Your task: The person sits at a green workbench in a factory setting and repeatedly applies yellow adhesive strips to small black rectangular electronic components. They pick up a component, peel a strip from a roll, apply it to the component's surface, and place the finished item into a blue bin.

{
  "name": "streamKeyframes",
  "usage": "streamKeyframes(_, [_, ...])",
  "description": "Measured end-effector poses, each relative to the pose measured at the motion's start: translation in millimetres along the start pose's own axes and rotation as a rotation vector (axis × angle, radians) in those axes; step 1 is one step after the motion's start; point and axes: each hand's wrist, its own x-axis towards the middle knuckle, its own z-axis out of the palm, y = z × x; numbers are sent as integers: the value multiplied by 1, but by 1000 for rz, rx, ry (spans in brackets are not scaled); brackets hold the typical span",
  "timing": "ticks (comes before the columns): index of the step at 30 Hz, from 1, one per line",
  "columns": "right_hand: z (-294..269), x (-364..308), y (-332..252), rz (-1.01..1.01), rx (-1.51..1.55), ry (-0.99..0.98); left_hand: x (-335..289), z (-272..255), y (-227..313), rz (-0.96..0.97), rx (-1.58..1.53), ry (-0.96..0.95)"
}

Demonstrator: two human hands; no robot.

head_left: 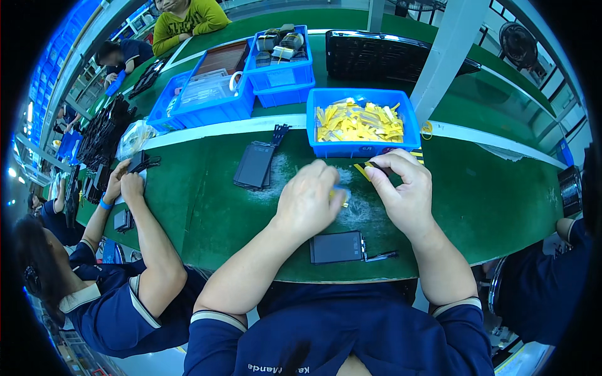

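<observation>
My left hand (307, 202) is curled and slightly smeared by motion above the green table, with a small clear-and-yellow film piece (340, 197) at its fingertips. Pinched between the thumb and fingers of my right hand (406, 185) is a thin yellow strip (361, 170) with a dark part by the fingertips. Below and between both hands lies a flat black rectangular screen module (335, 248), its thin ribbon cable pointing right. Beyond my left hand rests a stack of similar black modules (253, 164) with cables at the top. A blue bin (364, 149) of yellow strips (359, 122) stands just beyond my hands.
More blue bins (216, 114) hold packed parts at the back left. A metal post (448, 59) rises right of the strip bin, before a black tray (376, 57). At left, a co-worker's hands (128, 183) handle a dark module beside piled black parts (106, 135).
</observation>
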Motion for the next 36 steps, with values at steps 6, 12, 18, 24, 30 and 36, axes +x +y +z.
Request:
streamKeyframes(6, [3, 0, 1, 0, 2, -6, -16, -8, 14, 213, -92, -525])
streamKeyframes(12, [0, 2, -5, -6, 42, 45, -11, -5, 4, -16, -266, -419])
streamKeyframes(18, [0, 2, -1, -61, 22, -111, -6, -6, -3, -228, -833, -143])
streamKeyframes(24, [-2, 2, -1, 13, 44, -165, -9, 4, -11, -252, -881, -117])
streamKeyframes(30, [-1, 2, -3, 16, 45, -160, -11, 13, -17, -222, -933, -77])
streamKeyframes(36, [1, 1, 1, -49, -6, -142, -11, 12, -16, -237, -959, -83])
